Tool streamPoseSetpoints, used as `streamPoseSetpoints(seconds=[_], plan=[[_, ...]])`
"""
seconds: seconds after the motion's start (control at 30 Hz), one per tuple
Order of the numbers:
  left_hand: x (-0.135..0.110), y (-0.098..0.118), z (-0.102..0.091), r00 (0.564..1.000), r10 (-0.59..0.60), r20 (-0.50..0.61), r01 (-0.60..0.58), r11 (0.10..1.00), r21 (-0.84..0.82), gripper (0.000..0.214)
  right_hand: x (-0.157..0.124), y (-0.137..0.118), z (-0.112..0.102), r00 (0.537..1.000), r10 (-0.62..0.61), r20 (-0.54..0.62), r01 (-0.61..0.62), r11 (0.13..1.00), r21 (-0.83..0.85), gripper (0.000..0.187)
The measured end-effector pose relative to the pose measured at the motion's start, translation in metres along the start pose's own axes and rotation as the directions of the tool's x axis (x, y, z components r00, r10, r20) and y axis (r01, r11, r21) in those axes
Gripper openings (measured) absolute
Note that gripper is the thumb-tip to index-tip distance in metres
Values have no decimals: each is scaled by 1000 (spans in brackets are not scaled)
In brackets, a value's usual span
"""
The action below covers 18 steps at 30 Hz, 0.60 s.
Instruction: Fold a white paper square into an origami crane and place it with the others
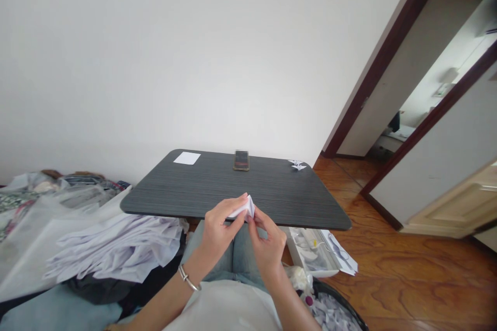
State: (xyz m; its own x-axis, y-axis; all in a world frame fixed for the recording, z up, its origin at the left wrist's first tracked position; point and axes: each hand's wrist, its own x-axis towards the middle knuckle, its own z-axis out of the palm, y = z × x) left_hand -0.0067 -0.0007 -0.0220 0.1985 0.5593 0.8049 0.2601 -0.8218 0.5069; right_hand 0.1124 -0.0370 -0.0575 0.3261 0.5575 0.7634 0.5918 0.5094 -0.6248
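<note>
A small piece of folded white paper (249,206) is held up over the front edge of the dark table (186,186). My left hand (222,222) grips it from the left, thumb below and fingers on top. On its right side, the thumb and fingertips of my right hand (267,238) pinch the lower corner. The paper comes to a point at the top. Two folded paper cranes (298,166) sit at the table's far right corner. At the far left lies a flat white paper square (187,158).
A phone (241,160) leans on a stand at the table's back middle. White cloth (116,248) and clothes are heaped at left. Below the table on the right are a white box (312,253) and a dark-rimmed container (334,315) full of folded paper. A doorway opens at right.
</note>
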Motion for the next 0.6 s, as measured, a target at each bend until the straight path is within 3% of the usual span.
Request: streamPoseSetpoints(seconds=[0.13, 0.23, 0.47, 0.6], plan=[[0, -2, 2, 998, 54, -19, -54, 998, 37, 26, 0, -2, 0, 1000, 24, 0, -24, 1000, 15, 22], [-1, -2, 2, 996, 87, -11, -86, 995, 55, 29, 1, -4, 0, 994, 106, 30, -107, 993, 48, 23], [-2, 2, -3, 993, -85, 81, 85, 996, -5, 30, 5, -4, -1, 956, 274, 107, -288, 946, 147, 22], [-3, 0, 0, 992, -90, 90, 92, 996, -14, 27, 7, -5, -3, 947, 280, 159, -304, 941, 151, 21]])
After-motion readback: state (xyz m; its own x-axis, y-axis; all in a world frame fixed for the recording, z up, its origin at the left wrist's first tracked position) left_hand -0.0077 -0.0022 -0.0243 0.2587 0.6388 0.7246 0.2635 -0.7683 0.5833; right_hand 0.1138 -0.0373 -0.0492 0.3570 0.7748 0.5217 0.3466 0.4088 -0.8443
